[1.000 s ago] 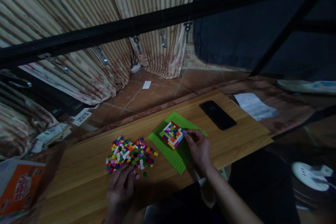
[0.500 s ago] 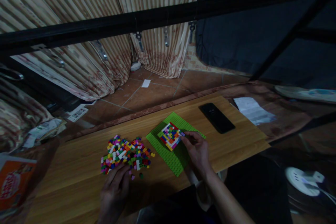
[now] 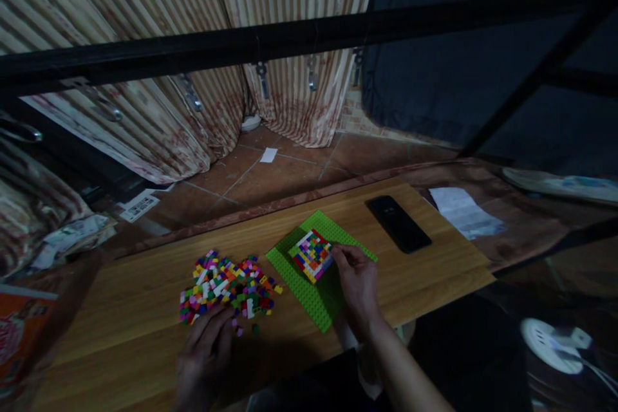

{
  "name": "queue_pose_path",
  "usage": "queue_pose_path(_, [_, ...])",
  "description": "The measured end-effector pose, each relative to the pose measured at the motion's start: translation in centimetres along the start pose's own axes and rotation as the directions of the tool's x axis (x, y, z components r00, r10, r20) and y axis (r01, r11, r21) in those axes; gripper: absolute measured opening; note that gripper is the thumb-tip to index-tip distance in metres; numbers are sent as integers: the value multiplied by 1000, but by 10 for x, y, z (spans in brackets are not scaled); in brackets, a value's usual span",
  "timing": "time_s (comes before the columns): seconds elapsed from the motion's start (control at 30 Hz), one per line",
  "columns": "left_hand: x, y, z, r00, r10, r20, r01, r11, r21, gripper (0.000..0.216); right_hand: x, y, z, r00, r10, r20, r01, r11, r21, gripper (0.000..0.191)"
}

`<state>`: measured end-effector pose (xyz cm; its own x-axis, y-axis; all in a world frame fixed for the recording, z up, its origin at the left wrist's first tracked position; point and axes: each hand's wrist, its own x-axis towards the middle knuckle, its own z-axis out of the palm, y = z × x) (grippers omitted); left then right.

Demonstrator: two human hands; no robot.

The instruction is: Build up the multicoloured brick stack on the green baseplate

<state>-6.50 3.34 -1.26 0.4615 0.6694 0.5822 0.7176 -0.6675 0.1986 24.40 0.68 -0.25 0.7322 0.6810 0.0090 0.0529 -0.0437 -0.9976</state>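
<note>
On the green studded baseplate (image 3: 322,317) sits a multicoloured block of small toy bricks (image 3: 313,256), packed into a square. My right hand (image 3: 358,280) is at the block's right edge, thumb and forefinger pinched together; whatever is between the tips is too small to make out. To the left lies a loose heap of toy bricks (image 3: 226,283) in many colours. At the heap's near edge my left hand (image 3: 205,341) rests with its fingers bent and close together, the tips among the bricks. Anything under those fingers is hidden.
A black phone (image 3: 398,223) lies on the wooden table (image 3: 125,328), right of the baseplate. Beyond the right end is a crumpled white paper (image 3: 466,212). A dark metal bar (image 3: 290,45) crosses above the far side. A white power strip (image 3: 553,346) is at lower right.
The view has shifted slightly. My right fingertips stay at the block's right edge, and a violet-and-white bit seen at them before no longer shows. My left hand remains at the heap.
</note>
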Motion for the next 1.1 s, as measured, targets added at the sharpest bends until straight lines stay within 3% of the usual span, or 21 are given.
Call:
queue_pose_path(0.27, [0,0,-3,998,4,63,-4,1000,2,18,-4,-2,4,998,-5,-68,5,1000,-3,25])
queue_pose_path(0.47, [1,2,-3,1000,-7,18,7,1000,-23,16,-6,-5,7,993,62,-101,-58,998,37,26])
queue_pose_path(0.7, [-1,1,-2,999,22,50,-22,1000,9,17,-12,-3,14,982,14,-187,-11,1000,17,31])
queue_pose_path(0.87, [1,2,1,999,16,-42,-15,1000,16,18,-10,1,8,993,31,-117,-25,998,50,34])
queue_pose_path(0.97, [0,1,2,998,-31,-47,31,1000,-3,19,-8,-2,0,998,45,-48,-39,992,120,39])
queue_pose_path(1.1, [-1,2,3,996,-70,-49,68,997,-31,20,-7,-4,-11,997,57,-51,-52,993,103,47])
